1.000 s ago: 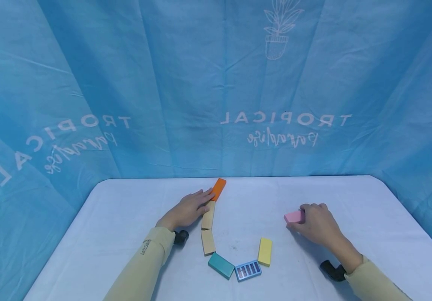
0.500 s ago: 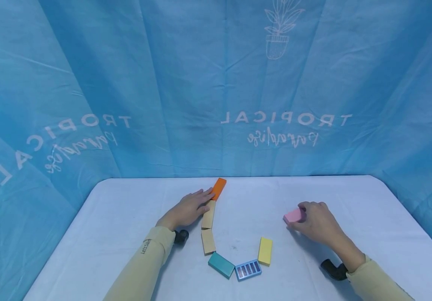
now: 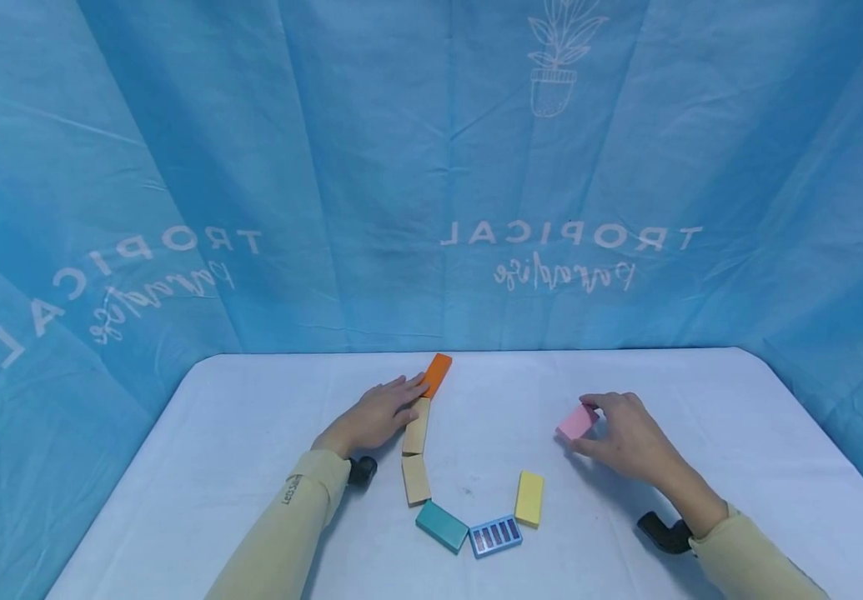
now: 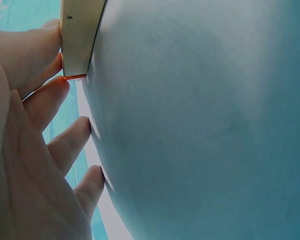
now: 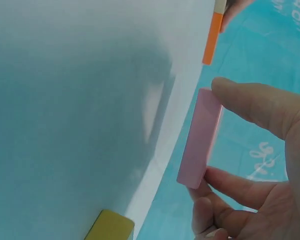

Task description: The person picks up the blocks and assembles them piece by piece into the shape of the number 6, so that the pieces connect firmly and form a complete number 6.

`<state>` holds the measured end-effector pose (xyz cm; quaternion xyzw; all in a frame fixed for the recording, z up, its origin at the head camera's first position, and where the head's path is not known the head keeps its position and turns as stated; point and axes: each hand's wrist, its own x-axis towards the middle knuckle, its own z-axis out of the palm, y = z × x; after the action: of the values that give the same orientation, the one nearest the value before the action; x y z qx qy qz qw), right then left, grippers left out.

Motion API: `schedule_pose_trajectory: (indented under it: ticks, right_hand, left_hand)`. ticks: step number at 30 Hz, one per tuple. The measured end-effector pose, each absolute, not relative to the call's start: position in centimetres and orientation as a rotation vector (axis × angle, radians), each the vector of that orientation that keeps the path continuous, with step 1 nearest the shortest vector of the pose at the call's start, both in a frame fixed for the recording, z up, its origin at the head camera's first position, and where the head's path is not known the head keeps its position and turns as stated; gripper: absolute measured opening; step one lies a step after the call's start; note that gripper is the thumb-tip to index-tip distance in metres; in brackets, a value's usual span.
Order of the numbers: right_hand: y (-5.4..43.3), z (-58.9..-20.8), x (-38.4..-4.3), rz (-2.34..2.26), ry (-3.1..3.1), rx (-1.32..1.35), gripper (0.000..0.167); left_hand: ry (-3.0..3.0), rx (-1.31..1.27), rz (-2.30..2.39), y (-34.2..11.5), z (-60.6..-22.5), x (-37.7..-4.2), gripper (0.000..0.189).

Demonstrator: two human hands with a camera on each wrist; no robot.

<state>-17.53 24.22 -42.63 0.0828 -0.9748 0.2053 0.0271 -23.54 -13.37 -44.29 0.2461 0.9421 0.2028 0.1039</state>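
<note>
My right hand (image 3: 626,437) pinches a pink block (image 3: 576,422) between thumb and fingertips, over the right half of the table. In the right wrist view the pink block (image 5: 197,140) stands out from the cloth, held at its two ends. My left hand (image 3: 378,419) rests at the far end of a curved row, fingers extended against an orange block (image 3: 440,372) and thumb at a plain wooden block (image 3: 417,429). The left wrist view shows the thumb along the side of the wooden block (image 4: 81,37), with other fingertips down on the cloth.
A second wooden block (image 3: 415,481), a teal block (image 3: 442,527), a light blue block with dark bars (image 3: 496,537) and a yellow block (image 3: 529,498) continue the curve. White cloth covers the table (image 3: 251,500); a blue printed curtain (image 3: 401,167) hangs behind.
My right hand has shifted slightly left and away from me, turning the pink block to a steeper slant. The left hand and the row of blocks have stayed put.
</note>
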Motion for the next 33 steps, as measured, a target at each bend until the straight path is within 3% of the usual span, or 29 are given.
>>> schedule_pose_trajectory:
  ticks: [33]
  right_hand:
    - [21.6, -42.1, -18.6, 0.725, -3.069, 0.598, 0.066]
  left_hand:
    - [2.772, 0.810, 0.620, -13.6, -44.6, -23.8, 0.052]
